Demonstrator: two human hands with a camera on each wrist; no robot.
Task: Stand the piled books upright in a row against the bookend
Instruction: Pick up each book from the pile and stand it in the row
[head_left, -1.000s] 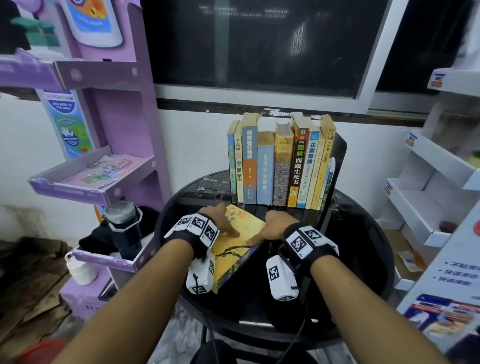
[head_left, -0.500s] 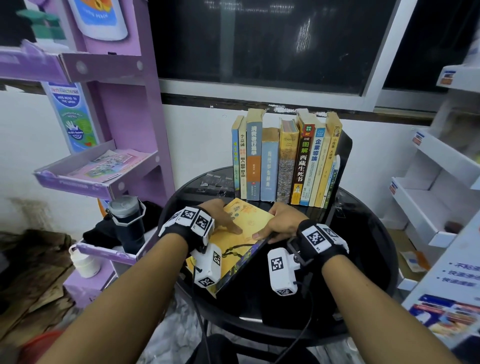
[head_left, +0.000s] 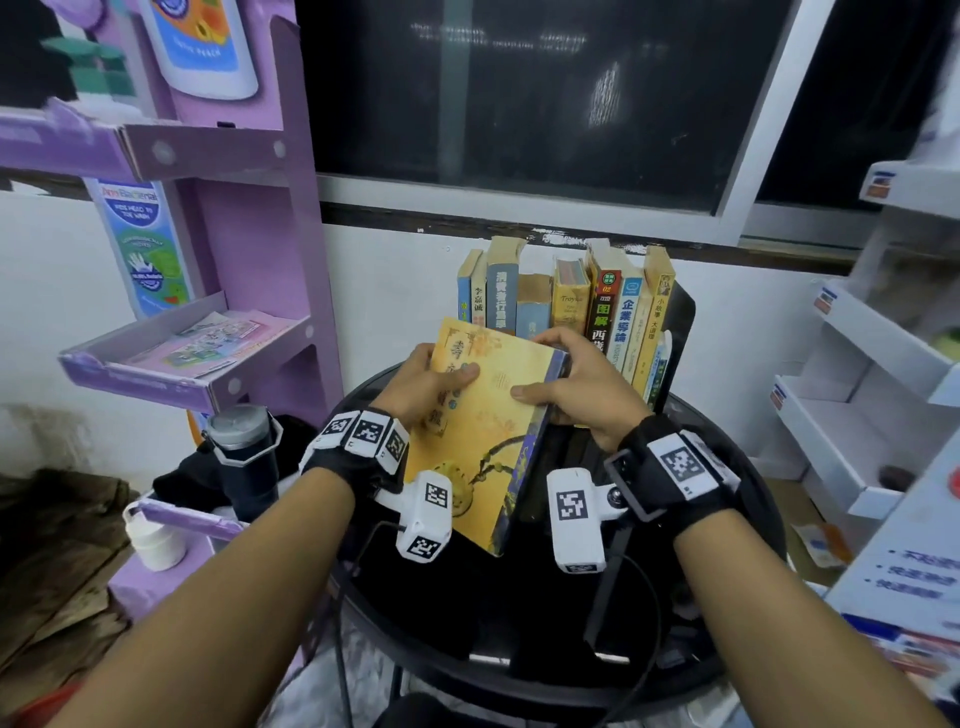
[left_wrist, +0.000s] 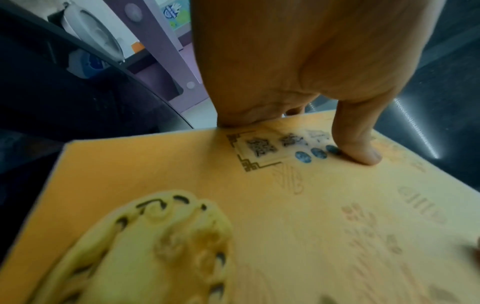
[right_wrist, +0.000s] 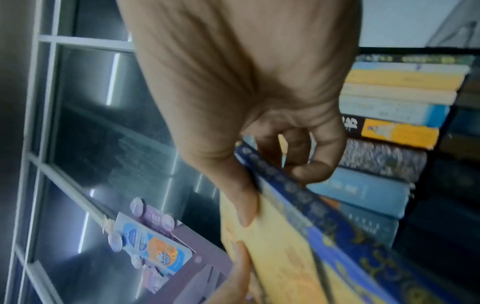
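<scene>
A yellow book (head_left: 488, 426) with a blue spine is lifted off the round black table (head_left: 727, 649) and tilted, cover towards me. My left hand (head_left: 426, 379) grips its left edge, thumb lying on the cover (left_wrist: 358, 148). My right hand (head_left: 571, 384) holds the spine side, thumb on the cover (right_wrist: 244, 205) and fingers curled round the spine. Behind it a row of upright books (head_left: 566, 306) leans against a black bookend (head_left: 680, 322) at the right. In the right wrist view the row of books (right_wrist: 384, 144) lies just past my fingers.
A purple cardboard display rack (head_left: 208, 312) stands at the left with a dark flask (head_left: 244, 457) and a white bottle (head_left: 153, 540) on its lower shelf. White shelving (head_left: 857, 395) is at the right. A dark window (head_left: 519, 93) is behind the table.
The yellow book lay flat on the table under both hands a second ago. Both hands have since lifted it and tilted its far end up in front of the row.
</scene>
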